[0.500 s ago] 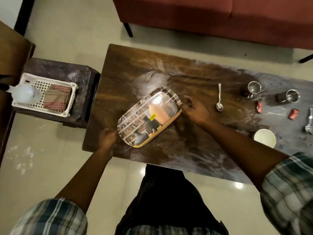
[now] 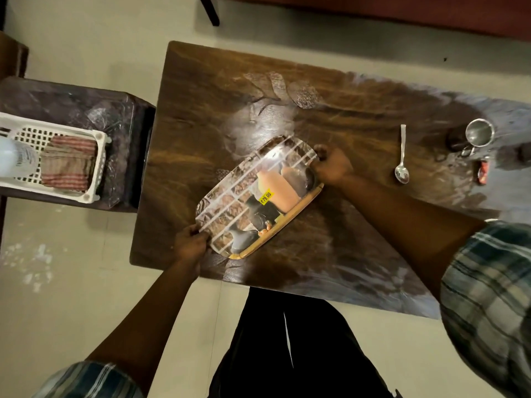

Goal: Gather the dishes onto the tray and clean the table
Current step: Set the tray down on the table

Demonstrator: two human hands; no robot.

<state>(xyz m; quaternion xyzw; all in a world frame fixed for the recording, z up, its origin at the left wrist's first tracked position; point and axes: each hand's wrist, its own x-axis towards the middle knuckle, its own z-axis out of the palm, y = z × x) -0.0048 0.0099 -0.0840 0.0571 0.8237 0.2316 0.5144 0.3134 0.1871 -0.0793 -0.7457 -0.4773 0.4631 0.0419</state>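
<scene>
My left grip (image 2: 191,242) and right grip (image 2: 333,166) clasped the ends of the printed oval tray (image 2: 244,202), seemingly positioning it; next, I judged, the steel spoon (image 2: 402,152) at right needed picking.

Glossy printed tray (image 2: 230,205), polished wood table (image 2: 201,96), shiny metal spoon (image 2: 401,168), steel cup (image 2: 479,136).

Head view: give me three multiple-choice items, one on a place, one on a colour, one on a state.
1. The spoon lies: A on the table, apart from the tray; B in a cup; C in the basket.
2. The tray's price sticker is: A blue; B yellow; C red.
3. The left hand and right hand: A lie flat on the table; B hold cups; C both grip the tray.
A, the spoon lies on bare wood past the right hand; B, the sticker shows yellow; C, each hand curls round one tray end.
</scene>
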